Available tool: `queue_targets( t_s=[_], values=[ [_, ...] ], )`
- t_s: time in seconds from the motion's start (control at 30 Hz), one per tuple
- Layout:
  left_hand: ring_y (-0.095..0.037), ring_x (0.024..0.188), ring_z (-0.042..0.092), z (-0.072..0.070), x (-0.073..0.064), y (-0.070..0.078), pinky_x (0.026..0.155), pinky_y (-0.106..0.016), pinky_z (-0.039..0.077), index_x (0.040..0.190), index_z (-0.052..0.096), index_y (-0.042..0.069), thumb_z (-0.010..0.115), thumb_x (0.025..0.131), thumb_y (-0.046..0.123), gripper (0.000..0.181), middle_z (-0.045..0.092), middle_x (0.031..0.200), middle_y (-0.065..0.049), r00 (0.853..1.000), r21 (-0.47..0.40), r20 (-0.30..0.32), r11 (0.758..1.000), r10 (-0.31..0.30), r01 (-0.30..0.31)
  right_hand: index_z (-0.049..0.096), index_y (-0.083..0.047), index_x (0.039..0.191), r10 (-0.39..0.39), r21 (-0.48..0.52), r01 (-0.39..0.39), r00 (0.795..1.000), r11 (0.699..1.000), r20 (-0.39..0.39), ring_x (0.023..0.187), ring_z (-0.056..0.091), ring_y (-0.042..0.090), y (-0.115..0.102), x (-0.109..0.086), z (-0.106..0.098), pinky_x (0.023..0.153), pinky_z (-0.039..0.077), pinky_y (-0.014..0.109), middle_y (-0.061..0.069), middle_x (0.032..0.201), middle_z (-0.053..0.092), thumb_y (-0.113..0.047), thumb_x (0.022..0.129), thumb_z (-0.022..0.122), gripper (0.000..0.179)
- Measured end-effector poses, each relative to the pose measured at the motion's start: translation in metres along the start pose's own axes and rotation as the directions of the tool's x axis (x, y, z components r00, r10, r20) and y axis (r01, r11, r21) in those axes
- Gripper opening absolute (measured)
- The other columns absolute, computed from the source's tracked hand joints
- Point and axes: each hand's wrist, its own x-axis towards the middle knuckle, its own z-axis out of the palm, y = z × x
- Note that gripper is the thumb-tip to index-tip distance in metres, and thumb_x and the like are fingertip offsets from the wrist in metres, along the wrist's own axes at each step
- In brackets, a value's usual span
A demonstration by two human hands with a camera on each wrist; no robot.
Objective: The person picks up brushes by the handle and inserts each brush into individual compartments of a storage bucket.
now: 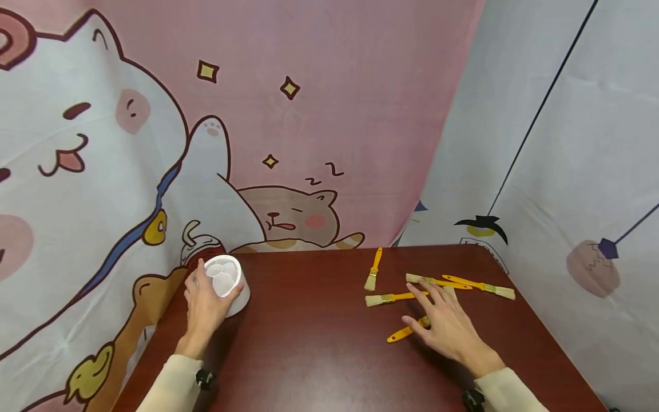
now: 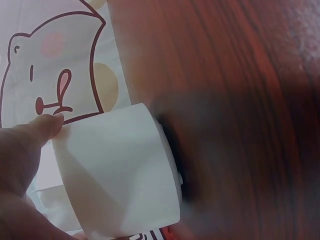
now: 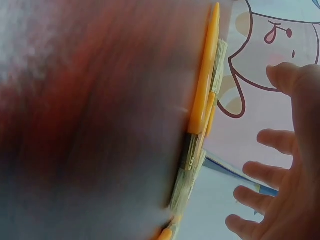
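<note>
My left hand [image 1: 203, 309] holds a white round pot [image 1: 239, 298] near the left of the table, thumb and fingers spread around its rim. Rounded divisions show inside the pot's top. In the left wrist view the pot's smooth wall [image 2: 120, 170] fills the middle, with the thumb [image 2: 47, 127] at its rim and a dark shadow beside its base. My right hand [image 1: 453, 326] hovers with spread fingers over several yellow-handled paintbrushes. One brush [image 1: 400, 334] is partly hidden beneath it. In the right wrist view nothing is between the fingers [image 3: 267, 175], and a brush [image 3: 204, 85] lies beyond them.
Other brushes lie around the right hand: one [image 1: 374, 269] toward the back edge, one [image 1: 385, 299] to its left, and one [image 1: 481, 286] to the right. The dark red-brown table [image 1: 309, 343] meets a printed cartoon cloth [image 1: 350, 114] behind, with another cloth [image 1: 582, 171] on the right.
</note>
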Motion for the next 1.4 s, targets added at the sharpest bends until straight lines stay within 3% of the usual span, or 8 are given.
queue_targets(
  t_s=[0.23,0.43,0.67,0.93,1.1,1.4],
  values=[
    [-0.056,0.142,0.036,0.001,-0.003,0.006,0.096,-0.083,0.045,0.173,0.005,0.017,0.092,0.078,0.056,0.134,0.028,0.164,-0.032,0.999,0.022,0.043,1.0,0.003,-0.004,0.052,-0.024,0.16,-0.022,0.007,0.022,1.0,1.0,0.017,0.143,0.051,0.047,0.004,0.003,-0.004,0.116,0.037,0.073,0.012,0.164,0.049,-0.069,0.097,0.065,0.078],
    [-0.056,0.141,0.038,0.003,-0.007,0.015,0.097,-0.08,0.046,0.173,0.01,0.014,0.092,0.077,0.058,0.134,0.031,0.163,-0.031,0.997,0.013,0.071,0.999,0.04,-0.041,0.055,-0.025,0.156,-0.023,0.012,0.022,0.998,1.0,0.062,0.142,0.052,0.049,0.008,0.008,-0.011,0.11,0.041,0.075,0.012,0.162,0.052,-0.063,0.097,0.069,0.071],
    [-0.053,0.14,0.041,0.007,-0.013,0.026,0.105,-0.073,0.045,0.171,0.017,0.011,0.092,0.074,0.063,0.133,0.033,0.162,-0.03,0.99,0.0,0.109,0.996,0.085,-0.085,0.06,-0.024,0.152,-0.066,0.01,0.066,0.994,0.998,0.09,0.139,0.057,0.046,0.012,0.016,-0.018,0.112,0.042,0.073,0.014,0.153,0.06,-0.053,0.097,0.075,0.064],
    [-0.048,0.14,0.043,0.014,-0.019,0.041,0.108,-0.07,0.046,0.169,0.025,0.009,0.094,0.071,0.064,0.132,0.036,0.16,-0.027,0.977,-0.033,0.165,0.991,0.132,-0.129,0.067,-0.021,0.145,-0.095,0.005,0.095,0.992,0.995,0.085,0.129,0.064,0.04,0.013,0.026,-0.022,0.106,0.052,0.063,0.013,0.144,0.066,-0.046,0.095,0.081,0.058],
    [-0.046,0.139,0.046,0.018,-0.025,0.05,0.103,-0.07,0.049,0.169,0.027,0.013,0.094,0.069,0.066,0.131,0.037,0.159,-0.025,0.969,-0.038,0.201,0.989,0.145,-0.14,0.07,-0.019,0.142,-0.127,-0.007,0.128,0.987,0.992,0.099,0.121,0.068,0.033,0.012,0.031,-0.023,0.099,0.058,0.057,0.011,0.135,0.068,-0.042,0.093,0.083,0.055],
    [-0.042,0.135,0.053,0.027,-0.037,0.068,0.099,-0.066,0.053,0.166,0.033,0.012,0.095,0.066,0.068,0.13,0.042,0.155,-0.02,0.949,-0.068,0.23,0.977,0.214,-0.204,0.074,-0.017,0.135,-0.155,-0.011,0.158,0.978,0.987,0.142,0.108,0.065,0.025,0.014,0.043,-0.019,0.093,0.059,0.051,0.008,0.129,0.069,-0.038,0.092,0.085,0.049]
  ],
)
